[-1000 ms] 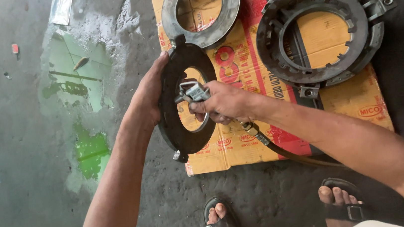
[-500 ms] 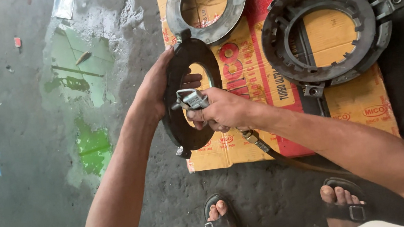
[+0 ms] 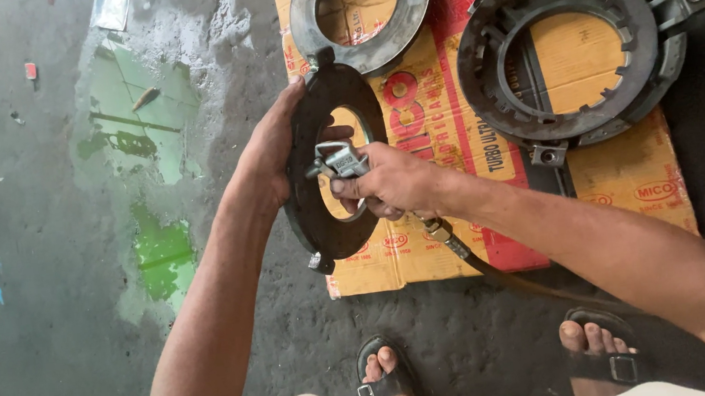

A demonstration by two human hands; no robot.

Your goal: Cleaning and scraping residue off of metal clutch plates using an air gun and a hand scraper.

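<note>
My left hand (image 3: 273, 149) grips the left rim of a dark metal ring plate (image 3: 324, 218), which stands tilted on edge over the near left corner of a flattened cardboard box (image 3: 438, 102). My right hand (image 3: 386, 187) is closed around a metal air blow gun (image 3: 338, 161) held against the plate's central hole. A dark hose (image 3: 500, 270) with a brass fitting runs from the gun back under my right forearm.
On the cardboard lie a flat grey ring (image 3: 363, 9) at the far edge and a large round metal housing (image 3: 568, 49) with bolt lugs to the right. A wet green patch (image 3: 147, 150) marks the concrete floor on the left. My sandalled feet (image 3: 389, 382) stand near the bottom.
The view has shifted slightly. Both hands, the ring plate and the blow gun keep the same hold and position relative to each other.
</note>
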